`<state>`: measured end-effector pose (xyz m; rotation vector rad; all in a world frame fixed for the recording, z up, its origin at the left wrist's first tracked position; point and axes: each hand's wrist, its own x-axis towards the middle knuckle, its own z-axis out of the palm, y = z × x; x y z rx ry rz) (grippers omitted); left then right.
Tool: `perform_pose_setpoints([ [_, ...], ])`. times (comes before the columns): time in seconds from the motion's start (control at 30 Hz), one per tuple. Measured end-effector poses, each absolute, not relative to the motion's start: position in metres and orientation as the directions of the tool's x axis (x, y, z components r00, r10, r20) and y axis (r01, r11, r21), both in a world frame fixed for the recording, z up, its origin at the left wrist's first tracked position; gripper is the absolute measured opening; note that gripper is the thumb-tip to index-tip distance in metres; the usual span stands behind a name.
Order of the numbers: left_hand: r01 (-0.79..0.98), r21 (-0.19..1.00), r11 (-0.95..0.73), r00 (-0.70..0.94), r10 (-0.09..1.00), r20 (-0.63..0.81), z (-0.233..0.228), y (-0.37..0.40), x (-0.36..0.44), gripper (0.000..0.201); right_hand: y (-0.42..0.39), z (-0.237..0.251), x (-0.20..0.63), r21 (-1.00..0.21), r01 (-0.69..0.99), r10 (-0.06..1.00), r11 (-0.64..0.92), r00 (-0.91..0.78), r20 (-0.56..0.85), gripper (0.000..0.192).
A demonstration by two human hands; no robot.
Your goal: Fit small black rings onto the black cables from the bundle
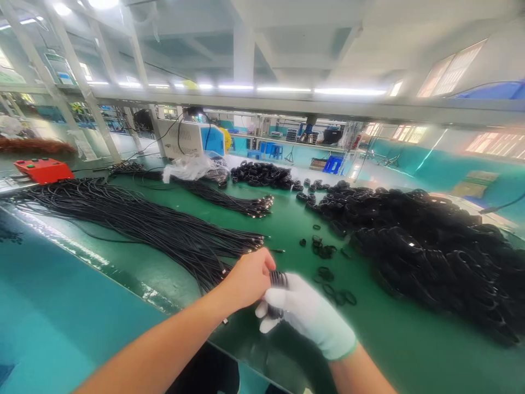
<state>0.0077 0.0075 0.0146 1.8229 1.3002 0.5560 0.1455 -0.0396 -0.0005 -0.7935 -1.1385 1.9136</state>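
Your gloved right hand [305, 309] curls round a coiled black cable [279, 279] near the table's [377, 328] near edge, which should keep its loops together; your bare left hand [250, 278] touches it, but hidden fingertips mean I can't tell if they pinch

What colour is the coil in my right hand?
Black; the coil shows best in the head view.

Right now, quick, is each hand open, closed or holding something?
Left hand: curled at the coil; grip hidden, can't tell.
Right hand: closed, holding the coil.
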Motion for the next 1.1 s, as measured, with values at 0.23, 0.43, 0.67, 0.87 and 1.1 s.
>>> perform_pose_setpoints([
  [0.23,0.555,0.771,-0.313,0.423,0.904,0.063,0.025,-0.015,-0.005,0.013,-0.035,-0.005,0.149,-0.843,-0.436,0.882,-0.315,-0.462,-0.091,0.024],
  [0.43,0.540,0.668,-0.512,0.513,0.829,0.221,0.011,-0.039,-0.004,0.012,-0.035,-0.008,0.150,-0.846,-0.488,0.898,-0.215,-0.438,0.025,0.020],
  [0.67,0.457,0.836,-0.305,0.393,0.912,0.118,0.019,-0.019,-0.004,0.018,-0.040,-0.012,0.162,-0.833,-0.394,0.849,-0.388,-0.505,-0.157,0.034],
  [0.87,0.571,0.742,-0.352,0.377,0.915,0.144,0.014,-0.014,0.010,0.012,-0.039,-0.015,0.156,-0.865,-0.307,0.824,-0.396,-0.535,-0.187,0.028],
  [1.1,0.586,0.702,-0.405,0.374,0.904,0.209,0.004,-0.012,0.014,0.017,-0.041,-0.012,0.154,-0.874,-0.278,0.841,-0.399,-0.490,-0.228,0.028],
])
